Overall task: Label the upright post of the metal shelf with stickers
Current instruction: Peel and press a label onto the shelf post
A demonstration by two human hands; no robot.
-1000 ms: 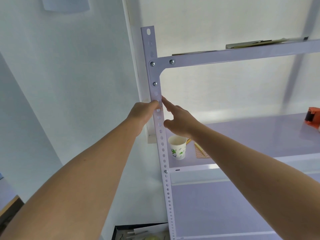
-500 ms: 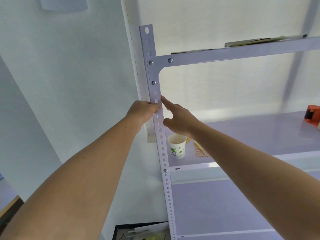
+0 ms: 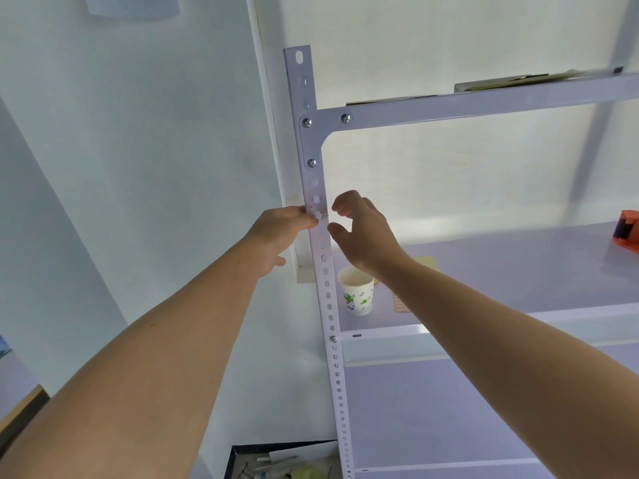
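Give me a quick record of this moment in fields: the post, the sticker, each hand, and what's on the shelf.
post: white perforated upright post, bolted to the shelf frame
sticker: small pale sticker on the post face, details unclear
left hand: fingertips pressing on the post at the sticker
right hand: open, just right of the post, not touching it
shelf items: paper cup, orange tape dispenser
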